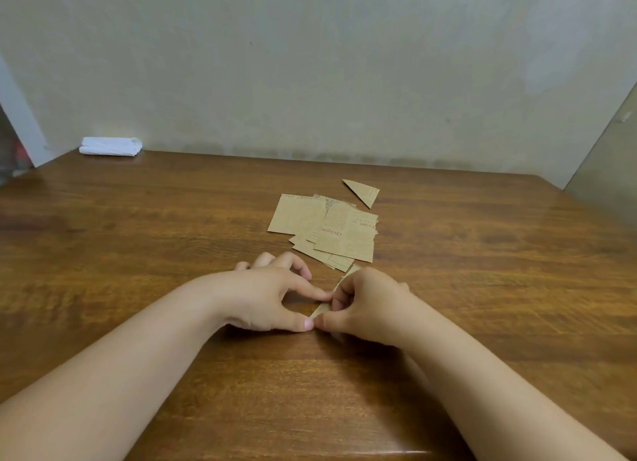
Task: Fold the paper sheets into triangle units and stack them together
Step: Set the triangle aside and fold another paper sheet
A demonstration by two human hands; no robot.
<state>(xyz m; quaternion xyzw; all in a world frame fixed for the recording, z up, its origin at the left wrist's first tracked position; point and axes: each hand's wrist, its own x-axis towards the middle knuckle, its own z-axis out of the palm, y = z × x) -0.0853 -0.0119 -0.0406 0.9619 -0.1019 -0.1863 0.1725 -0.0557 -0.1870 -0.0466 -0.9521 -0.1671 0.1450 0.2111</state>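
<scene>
My bench (138,254) is brown wood with dark lines in it, smooth and a bit shiny where the light hits near me. The paper sheets (324,229) are thin brown paper, dull, with small faded print on them. The folded triangle (363,191) is the same dull brown paper. The strip (322,309) in my grip is that paper too. The white bundle (111,146) looks soft and crinkly. The wall (310,64) is pale, dull and blotchy.
</scene>
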